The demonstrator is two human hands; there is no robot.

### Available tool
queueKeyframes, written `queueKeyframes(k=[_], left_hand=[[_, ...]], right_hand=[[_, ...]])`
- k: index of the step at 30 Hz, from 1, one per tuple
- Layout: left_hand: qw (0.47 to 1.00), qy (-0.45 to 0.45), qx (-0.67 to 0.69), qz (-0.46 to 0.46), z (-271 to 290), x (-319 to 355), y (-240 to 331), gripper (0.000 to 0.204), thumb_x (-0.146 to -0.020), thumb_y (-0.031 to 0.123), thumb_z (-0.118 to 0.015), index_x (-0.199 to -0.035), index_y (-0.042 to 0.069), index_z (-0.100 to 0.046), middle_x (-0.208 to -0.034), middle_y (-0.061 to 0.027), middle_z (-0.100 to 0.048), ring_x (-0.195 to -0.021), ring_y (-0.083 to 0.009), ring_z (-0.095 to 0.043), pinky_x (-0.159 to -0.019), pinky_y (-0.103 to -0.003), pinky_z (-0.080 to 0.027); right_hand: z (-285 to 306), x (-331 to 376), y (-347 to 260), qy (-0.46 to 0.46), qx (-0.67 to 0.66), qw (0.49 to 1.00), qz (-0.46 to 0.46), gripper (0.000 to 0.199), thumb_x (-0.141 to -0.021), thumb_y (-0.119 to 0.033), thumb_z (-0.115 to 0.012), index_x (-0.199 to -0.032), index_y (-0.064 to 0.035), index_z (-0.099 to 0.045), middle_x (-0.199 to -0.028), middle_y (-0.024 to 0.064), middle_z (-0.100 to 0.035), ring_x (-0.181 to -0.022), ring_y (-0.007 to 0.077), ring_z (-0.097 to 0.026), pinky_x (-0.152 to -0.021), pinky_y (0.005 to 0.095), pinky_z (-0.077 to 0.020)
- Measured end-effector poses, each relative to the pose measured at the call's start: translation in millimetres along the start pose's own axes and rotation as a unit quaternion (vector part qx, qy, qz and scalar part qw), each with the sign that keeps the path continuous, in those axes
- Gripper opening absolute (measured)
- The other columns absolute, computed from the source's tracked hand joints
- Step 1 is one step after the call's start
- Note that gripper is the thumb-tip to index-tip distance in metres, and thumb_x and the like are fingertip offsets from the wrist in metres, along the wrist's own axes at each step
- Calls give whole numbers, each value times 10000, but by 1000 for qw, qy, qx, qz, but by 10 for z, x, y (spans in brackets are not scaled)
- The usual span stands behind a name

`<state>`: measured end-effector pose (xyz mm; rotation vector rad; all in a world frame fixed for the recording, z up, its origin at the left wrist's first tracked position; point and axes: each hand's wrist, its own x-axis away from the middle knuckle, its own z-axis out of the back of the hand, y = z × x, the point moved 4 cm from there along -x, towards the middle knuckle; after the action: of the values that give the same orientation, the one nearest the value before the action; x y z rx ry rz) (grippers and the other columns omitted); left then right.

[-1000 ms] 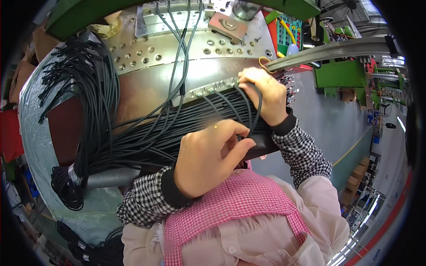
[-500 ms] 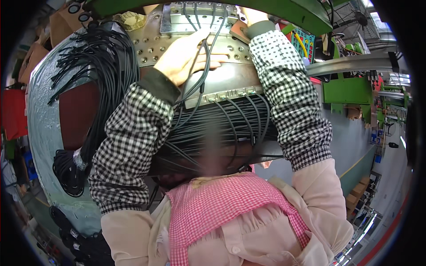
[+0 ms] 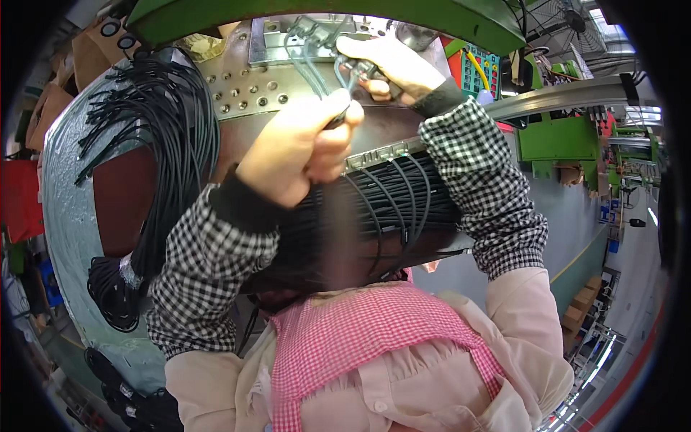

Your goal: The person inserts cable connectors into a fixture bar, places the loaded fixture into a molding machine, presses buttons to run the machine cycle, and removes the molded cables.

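My left hand [image 3: 299,147] is raised over the metal machine plate [image 3: 241,86], fingers closed around a few thin black cables [image 3: 314,61] that run up to a grey mould block [image 3: 288,36]. My right hand [image 3: 392,65] reaches further up and grips a black cable plug [image 3: 363,70] near the block's right end. A thick bundle of black cables [image 3: 389,209] lies across the bench in front of my chest, below both forearms.
More black cables [image 3: 169,137] hang in a loop over the left side of the bench, ending in a coil [image 3: 115,288]. A green machine frame [image 3: 345,14] arches overhead. A coloured keypad [image 3: 479,72], a metal rail [image 3: 576,93] and green machinery [image 3: 554,137] stand right.
Both hands have risen from the cable bundle at the bench edge to the mould block at the top. My left hand has closed on thin cables; my right hand now grips a plug.
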<state>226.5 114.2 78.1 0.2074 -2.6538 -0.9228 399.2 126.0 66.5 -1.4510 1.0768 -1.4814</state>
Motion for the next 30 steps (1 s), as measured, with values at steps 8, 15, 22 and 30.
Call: queueKeyframes(k=[8,15,22,30], left_hand=[[740,353,-306,-483,1049,2607,1431,248,-1022,199,-377,-871,33,-480,-634,4,-364,-564,-67,-350,-544,-243,-285],[471,578,-617,-254,1155,2369,1155,371,-994,301,-458,-1119,-3,-631,-915,-60,-644,-852,-128,-584,-794,-286,-454],[931,139,-327,-90,-3,890,-100,317,-1005,166,-427,-1157,-57,-594,-1014,-100,-653,-918,-142,-614,-814,-267,-494],[975,32,-219,-13,1,464,-497,383,-1015,190,-416,-1254,-98,-495,-1157,-179,-610,-1051,-225,-613,-942,-328,-476]], right_hand=[[242,333,25,-15,432,865,255,269,-876,-275,-630,-955,-18,-655,-820,79,-619,-753,186,-628,-650,291,-492],[-129,380,140,88,485,791,363,233,-817,-225,-682,-1001,-84,-710,-1067,38,-647,-978,197,-605,-820,294,-492],[172,345,153,45,-58,959,273,176,-886,-89,-629,-997,25,-703,-1064,83,-687,-928,119,-633,-867,260,-482],[12,529,-350,89,210,919,322,161,-857,-90,-657,-952,31,-702,-878,61,-709,-786,100,-629,-733,236,-498]])
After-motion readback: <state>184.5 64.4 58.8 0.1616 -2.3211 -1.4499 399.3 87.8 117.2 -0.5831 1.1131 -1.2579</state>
